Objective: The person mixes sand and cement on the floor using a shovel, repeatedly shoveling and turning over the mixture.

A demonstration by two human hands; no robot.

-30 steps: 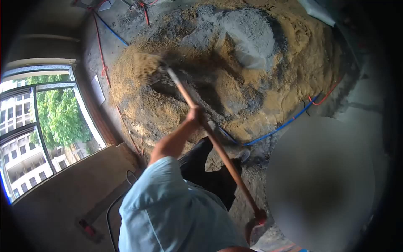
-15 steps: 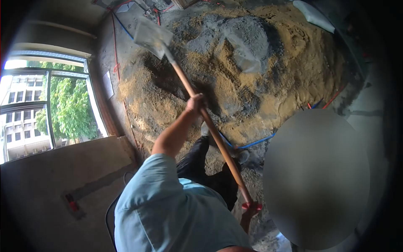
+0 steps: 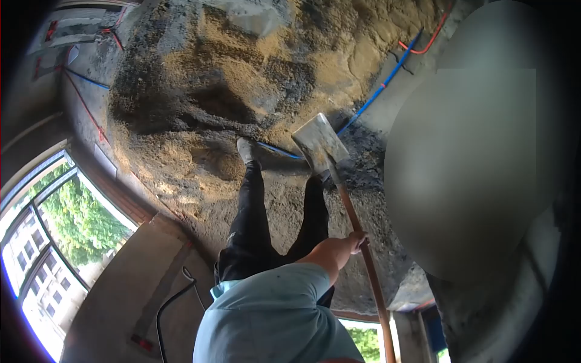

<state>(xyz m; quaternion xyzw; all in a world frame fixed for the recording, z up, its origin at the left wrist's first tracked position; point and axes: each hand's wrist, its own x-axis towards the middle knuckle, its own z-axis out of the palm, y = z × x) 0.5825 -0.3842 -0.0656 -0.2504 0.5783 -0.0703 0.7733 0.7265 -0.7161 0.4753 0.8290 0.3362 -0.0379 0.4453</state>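
Observation:
My left hand (image 3: 358, 241) is wrapped round the wooden shaft of a shovel (image 3: 353, 209), about midway along it. The shovel's flat metal blade (image 3: 321, 142), with some sandy residue on it, is near my right leg, at the edge of the sand pile (image 3: 254, 78). Beyond my left hand the shaft runs down to the bottom edge of the view. My right hand is out of view. My left foot (image 3: 247, 151) stands at the foot of the pile.
Blue conduit (image 3: 387, 85) and red conduit (image 3: 433, 45) run beside the pile. A black cable (image 3: 162, 320) loops near the wall at lower left, below a window (image 3: 48, 236). A large blurred patch covers the right side.
The shovel has swung from the pile's far left, back and right toward my legs. My left hand moved right and down with it. My right hand has left the view, and the view has turned.

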